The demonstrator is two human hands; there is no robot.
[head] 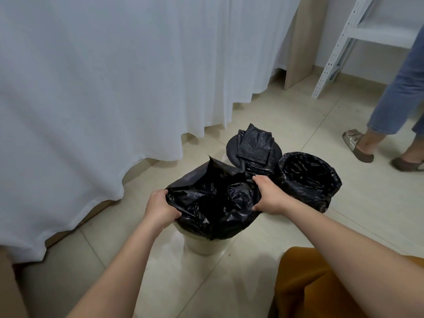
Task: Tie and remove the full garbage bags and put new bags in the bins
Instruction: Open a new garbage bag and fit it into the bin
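A cream bin [204,245] stands on the floor in front of me with a black garbage bag [213,198] spread over its mouth. My left hand [160,207] grips the bag's left edge at the rim. My right hand [268,196] grips the bag's right edge. To the right stands a second bin [308,180], lined with a black bag folded over its rim. Behind the two bins, a stack of folded black bags [254,145] lies on a round dark lid [231,150].
A white curtain [114,88] hangs along the left and back, down to the tiled floor. Another person's legs in jeans [394,106] and slippers stand at the far right, by a white metal shelf frame [339,47]. My orange-clad knee [309,283] is at lower right.
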